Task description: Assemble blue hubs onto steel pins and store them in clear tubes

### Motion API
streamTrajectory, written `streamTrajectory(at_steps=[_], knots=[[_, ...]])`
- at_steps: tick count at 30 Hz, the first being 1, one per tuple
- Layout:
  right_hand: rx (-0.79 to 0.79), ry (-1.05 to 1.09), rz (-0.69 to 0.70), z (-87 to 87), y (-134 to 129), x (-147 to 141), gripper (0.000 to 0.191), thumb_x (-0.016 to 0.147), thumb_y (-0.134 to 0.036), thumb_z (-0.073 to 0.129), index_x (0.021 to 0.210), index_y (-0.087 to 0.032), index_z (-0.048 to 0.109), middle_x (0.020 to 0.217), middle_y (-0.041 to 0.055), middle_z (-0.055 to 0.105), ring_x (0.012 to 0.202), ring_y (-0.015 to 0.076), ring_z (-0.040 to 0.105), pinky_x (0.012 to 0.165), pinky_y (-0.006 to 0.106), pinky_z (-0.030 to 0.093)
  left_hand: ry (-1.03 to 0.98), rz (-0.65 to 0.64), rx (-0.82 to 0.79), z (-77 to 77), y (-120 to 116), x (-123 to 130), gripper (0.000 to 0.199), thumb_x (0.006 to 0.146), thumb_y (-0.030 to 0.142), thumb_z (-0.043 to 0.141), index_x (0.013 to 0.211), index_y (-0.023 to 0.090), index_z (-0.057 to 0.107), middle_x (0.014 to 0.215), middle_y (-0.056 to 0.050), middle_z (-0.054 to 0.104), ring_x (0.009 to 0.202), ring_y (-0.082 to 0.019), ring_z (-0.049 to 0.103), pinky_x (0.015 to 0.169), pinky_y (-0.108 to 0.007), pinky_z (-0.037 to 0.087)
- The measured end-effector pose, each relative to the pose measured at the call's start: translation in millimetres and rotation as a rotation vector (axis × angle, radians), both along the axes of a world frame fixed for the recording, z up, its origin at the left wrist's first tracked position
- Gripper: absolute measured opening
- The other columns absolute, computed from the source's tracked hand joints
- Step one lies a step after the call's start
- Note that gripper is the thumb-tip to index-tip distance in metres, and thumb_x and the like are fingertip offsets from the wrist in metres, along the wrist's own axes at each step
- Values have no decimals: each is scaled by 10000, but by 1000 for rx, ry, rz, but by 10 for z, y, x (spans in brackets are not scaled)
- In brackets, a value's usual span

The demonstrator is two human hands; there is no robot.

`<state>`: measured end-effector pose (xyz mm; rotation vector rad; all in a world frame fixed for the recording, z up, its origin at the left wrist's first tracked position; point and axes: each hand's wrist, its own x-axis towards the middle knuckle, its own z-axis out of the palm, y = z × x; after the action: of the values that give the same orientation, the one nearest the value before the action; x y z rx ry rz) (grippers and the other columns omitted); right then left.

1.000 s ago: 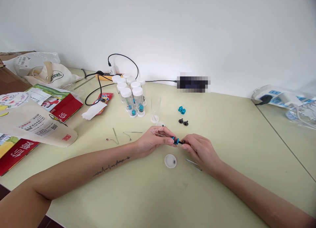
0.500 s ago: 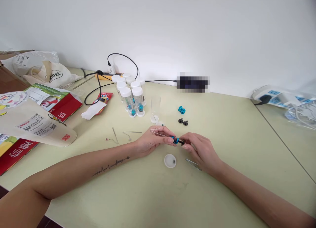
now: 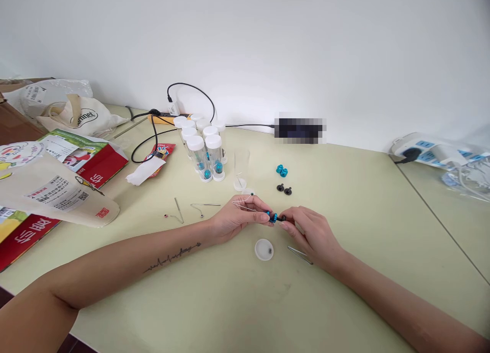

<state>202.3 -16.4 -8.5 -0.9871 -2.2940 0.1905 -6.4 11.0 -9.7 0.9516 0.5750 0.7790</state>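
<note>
My left hand (image 3: 241, 216) is closed, pinching a shiny blue ribbed metal part (image 3: 273, 218) between thumb and fingers. A thin bent wire (image 3: 242, 205) with a small dark bead at its end also sits in that hand. Fingertips of my right hand (image 3: 312, 235) are closed on a black flanged piece (image 3: 282, 218), whose stem points at the blue part and meets it; how deep it sits I cannot see. Below the hands lies a white round cap (image 3: 263, 248) with a small dark bit in it. Beside my right hand rests a slim metal tool (image 3: 299, 255), partly hidden.
Blue parts (image 3: 282, 170) and two black flanged pieces (image 3: 284, 189) lie beyond the hands. Several white-capped clear tubes (image 3: 215, 154) stand behind, near an open clear tube (image 3: 241, 169). Bent wires (image 3: 178, 210), a cup (image 3: 65, 195) and boxes (image 3: 99, 164) are left; a power strip (image 3: 424, 149) is right.
The black piece has turned slightly in my right fingertips, and its flange shows at a different angle. My left hand and the blue part hold still.
</note>
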Motion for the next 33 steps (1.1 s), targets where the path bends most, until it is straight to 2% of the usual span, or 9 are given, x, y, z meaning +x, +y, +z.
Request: streamTrajectory(at_steps=[4, 6, 11, 13, 17, 20, 25, 29, 33], knots=[[35, 41, 22, -10, 1, -14, 64, 919, -188, 468, 980, -207, 466, 812, 26, 598, 646, 128, 516, 592, 245, 409, -7, 17, -7, -1, 1, 2, 190, 674, 207, 753, 832, 128, 681, 814, -46, 699, 761, -143, 653, 837, -319, 452], [27, 37, 37, -3, 0, -17, 40, 928, -200, 452, 961, -203, 474, 788, 25, 597, 635, 132, 513, 591, 249, 405, -4, 15, 1, -3, -2, 3, 193, 669, 210, 757, 825, 125, 681, 810, -48, 699, 756, -145, 652, 826, -319, 454], [-7, 8, 33, 14, -3, -3, 311, 982, -321, 292, 778, -191, 488, 611, -3, 519, 537, 125, 420, 555, 255, 365, 7, -16, 13, -1, -10, 5, 195, 662, 196, 761, 822, 120, 679, 805, -52, 695, 749, -156, 655, 792, -313, 460], [-25, 14, 31, 14, -7, 4, 343, 984, -364, 259, 808, -190, 497, 630, 4, 526, 552, 129, 436, 569, 261, 374, 3, -16, 10, 0, -9, 4, 189, 666, 190, 758, 823, 118, 678, 802, -51, 693, 749, -154, 656, 794, -310, 462], [-65, 8, -7, 15, -19, 4, 188, 949, -355, 389, 986, -195, 481, 696, 4, 538, 606, 135, 495, 602, 264, 405, -14, 5, -3, -1, -3, 2, 187, 677, 195, 750, 830, 116, 677, 821, -56, 693, 765, -153, 653, 820, -317, 465], [-42, -12, -7, 20, -21, -6, 99, 939, -272, 419, 964, -200, 482, 690, -7, 530, 589, 123, 483, 586, 248, 394, -14, 13, 7, -2, -2, 0, 188, 680, 197, 747, 833, 115, 678, 819, -57, 692, 772, -155, 653, 831, -321, 464], [-27, -6, -8, 26, -19, -10, 169, 960, -284, 362, 912, -202, 502, 651, -8, 534, 577, 127, 485, 578, 245, 394, 2, 11, 5, 2, -5, 0, 206, 659, 221, 761, 821, 120, 683, 818, -62, 693, 767, -162, 652, 834, -341, 467], [-57, -4, -17, 22, -25, -7, 112, 937, -285, 425, 984, -203, 486, 702, 0, 557, 603, 129, 513, 604, 254, 409, 1, 19, 8, 2, 0, 6, 207, 662, 227, 760, 823, 121, 685, 812, -60, 695, 765, -160, 651, 839, -341, 465], [-31, -8, -7, 15, -24, -11, 83, 936, -249, 423, 944, -205, 492, 675, -12, 542, 576, 120, 478, 591, 244, 393, -3, 7, 11, 1, 3, 6, 196, 673, 208, 752, 833, 119, 684, 815, -58, 695, 769, -157, 652, 837, -332, 462]])
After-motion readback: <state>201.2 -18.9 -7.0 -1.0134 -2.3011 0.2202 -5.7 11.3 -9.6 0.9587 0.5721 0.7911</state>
